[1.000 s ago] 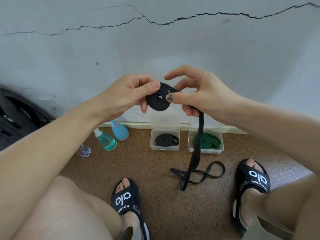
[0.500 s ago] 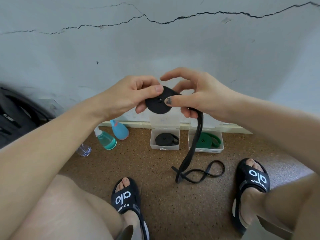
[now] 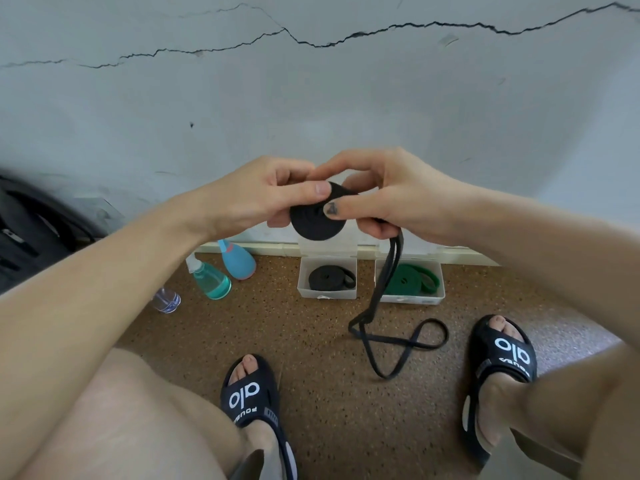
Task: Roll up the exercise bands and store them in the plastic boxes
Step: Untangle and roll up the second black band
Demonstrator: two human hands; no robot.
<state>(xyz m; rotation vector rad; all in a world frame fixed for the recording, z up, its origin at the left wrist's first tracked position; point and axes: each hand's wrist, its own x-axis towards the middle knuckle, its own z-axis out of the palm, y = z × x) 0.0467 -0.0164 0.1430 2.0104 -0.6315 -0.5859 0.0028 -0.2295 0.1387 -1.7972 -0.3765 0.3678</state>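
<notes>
A black exercise band (image 3: 317, 223) is wound into a flat disc held in front of me. My left hand (image 3: 263, 199) pinches the disc from the left, thumb on its face. From the right, my right hand (image 3: 384, 199) pinches it with the thumb near the centre. The band's loose tail (image 3: 384, 292) hangs down from my right hand and loops on the floor. Two clear plastic boxes stand open by the wall: the left box (image 3: 327, 295) holds a rolled black band (image 3: 329, 278), the right box (image 3: 412, 299) a rolled green band (image 3: 412, 279).
A teal spray bottle (image 3: 211, 280), a blue bottle (image 3: 237, 259) and a clear bottle (image 3: 167, 300) lie on the brown floor to the left. A black bag (image 3: 31, 233) leans at far left. My feet in black slides (image 3: 251, 400) (image 3: 498, 372) flank the loose band.
The hands have turned the disc and wound more band onto it. The hanging tail has been drawn up, and its floor loop has shifted.
</notes>
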